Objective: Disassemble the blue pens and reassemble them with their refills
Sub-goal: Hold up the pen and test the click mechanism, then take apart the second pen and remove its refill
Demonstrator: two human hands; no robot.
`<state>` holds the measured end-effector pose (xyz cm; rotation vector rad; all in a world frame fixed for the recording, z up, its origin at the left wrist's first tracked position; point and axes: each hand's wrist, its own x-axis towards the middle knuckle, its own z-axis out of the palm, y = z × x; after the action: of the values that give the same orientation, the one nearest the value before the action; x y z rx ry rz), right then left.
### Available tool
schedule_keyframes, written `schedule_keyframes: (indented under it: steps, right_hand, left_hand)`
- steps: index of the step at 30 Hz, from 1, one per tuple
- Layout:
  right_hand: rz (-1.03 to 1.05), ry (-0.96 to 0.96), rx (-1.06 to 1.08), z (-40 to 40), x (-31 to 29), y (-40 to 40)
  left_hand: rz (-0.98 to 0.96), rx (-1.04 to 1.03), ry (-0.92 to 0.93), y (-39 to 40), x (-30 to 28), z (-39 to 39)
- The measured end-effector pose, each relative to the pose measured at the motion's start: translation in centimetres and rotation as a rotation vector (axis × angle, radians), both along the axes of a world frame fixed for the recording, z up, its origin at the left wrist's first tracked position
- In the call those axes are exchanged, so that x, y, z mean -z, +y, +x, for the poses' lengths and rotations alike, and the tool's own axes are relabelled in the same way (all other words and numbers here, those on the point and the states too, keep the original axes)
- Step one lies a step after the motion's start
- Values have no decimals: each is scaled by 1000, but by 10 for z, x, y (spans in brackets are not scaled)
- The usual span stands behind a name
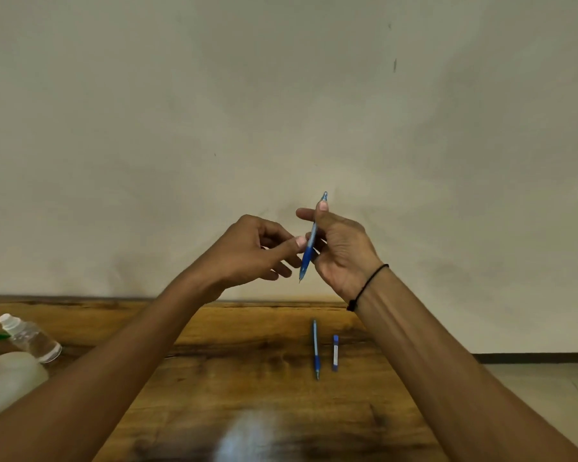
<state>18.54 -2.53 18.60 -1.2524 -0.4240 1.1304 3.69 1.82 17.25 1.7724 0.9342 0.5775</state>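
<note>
A: Quick pass. Right hand [339, 251] has its grip pinching the blue pen [310, 240] mid-barrel, held up in front of the wall, tip pointing down, clicker end up past the thumb.

B: Left hand [251, 251]?

A: Fingers loosely curled, thumb and forefinger touching the pen at the dark rubber section. Reads as a pinch on the lower barrel, likely to twist it off. Can't tell how firm.

B: Other task items?

A: Second blue pen [315, 350] lies flat on the table [247, 361], near the far edge. A small blue refill case [335, 353] lies just beside it on its right, apart, not touching.

B: Clutter?

A: Clear bottle [30, 338] on its side at far left, a whitish container [7, 381] next to it. Well apart from the pens.

B: Risks?

A: Pen is held high above the table, so once the barrel unscrews, the spring or the refill could drop out of the open end, bounce off the table and be lost. A slack pinch on the slick upper barrel may let it spin rather than unthread. The second pen is round and near the edge, so a bump could roll it off.
</note>
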Motion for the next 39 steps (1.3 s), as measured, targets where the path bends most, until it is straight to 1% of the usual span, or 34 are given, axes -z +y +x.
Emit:
schedule_keyframes:
  steps: [7, 13, 15, 19, 21, 23, 24, 27, 30, 34, 39]
  right_hand:
    - [-28, -89, -79, 3, 24, -3]
    - [-205, -445, -182, 1, 48, -4]
    - [-237, -502, -182, 3, 57, -2]
    - [-301, -545, -182, 8, 76, 4]
    - [-338, -581, -170, 10, 90, 7]
    - [-387, -648, -159, 11, 106, 11]
    - [-414, -711, -168, 11, 115, 13]
    - [-498, -915, -245, 9, 148, 18]
    - [-583, -1052, -323, 5, 182, 18]
    - [-631, -1108, -427, 1, 213, 18]
    - [-665, -1170, -503, 0, 235, 15]
  left_hand:
    - [-123, -36, 14, 0, 19, 4]
    - [-193, -67, 116, 1, 35, 5]
    - [-159, -56, 195, 1, 41, 8]
    - [28, -9, 445, 5, 51, 14]
    - [149, -18, 586, 7, 55, 13]
    - [257, -44, 690, 10, 60, 10]
    - [283, -49, 721, 12, 61, 8]
    - [275, -34, 769, 16, 68, 6]
    - [279, -17, 793, 18, 73, 6]
    - [296, -4, 791, 22, 76, 5]
    - [302, -2, 772, 22, 79, 5]
